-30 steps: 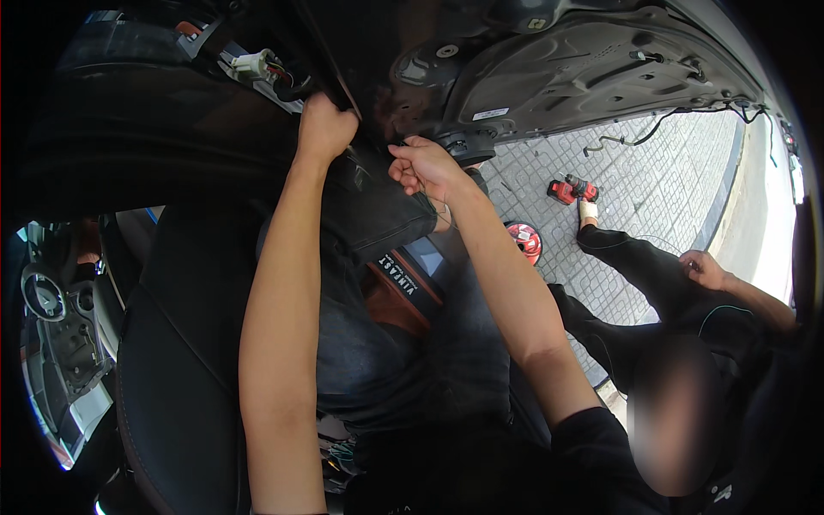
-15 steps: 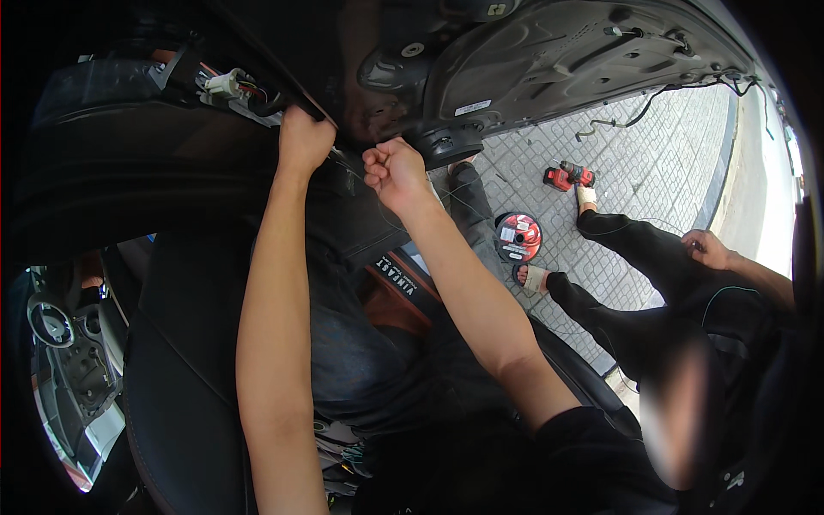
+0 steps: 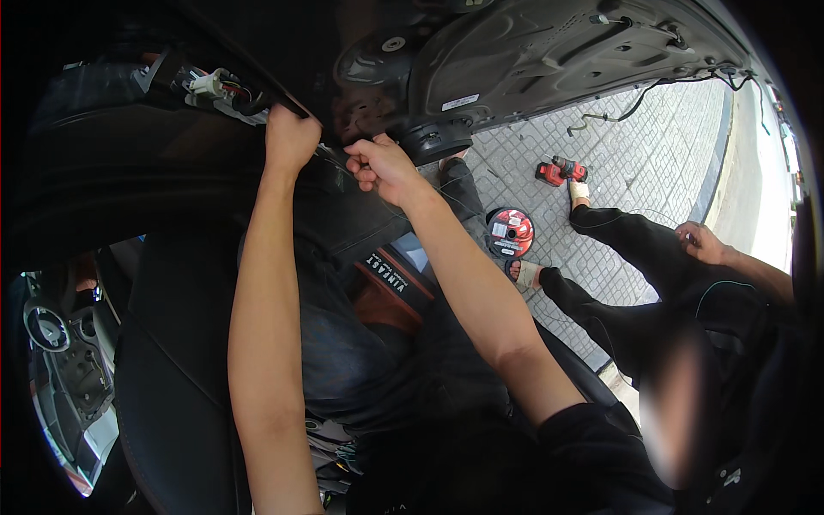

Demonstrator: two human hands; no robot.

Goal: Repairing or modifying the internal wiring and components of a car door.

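Note:
My left hand (image 3: 293, 142) reaches up to the dark dashboard edge. Its fingers go into the gap behind that edge and are hidden. Close to its right is my right hand (image 3: 384, 169), closed in a pinch with thumb and forefinger toward the gap. A thin wire (image 3: 343, 169) runs between the gap and these fingers, hard to follow against the dark trim. Left of my left hand, a white connector (image 3: 206, 83) with coloured wires sits in an opening in the panel. A round black speaker (image 3: 435, 140) lies just beyond my right hand on the opened door (image 3: 532, 60).
Another person sits at the right, a hand (image 3: 705, 246) on the knee. On the paving stand a red cordless drill (image 3: 562, 171) and a red-and-black spool (image 3: 512, 233). An orange-brown mat (image 3: 378, 300) lies below my forearms; a steering wheel (image 3: 47, 329) shows far left.
My right hand has turned, its thumb and forefinger now stretched toward the gap. My left hand stays at the gap. The whole view has shifted slightly.

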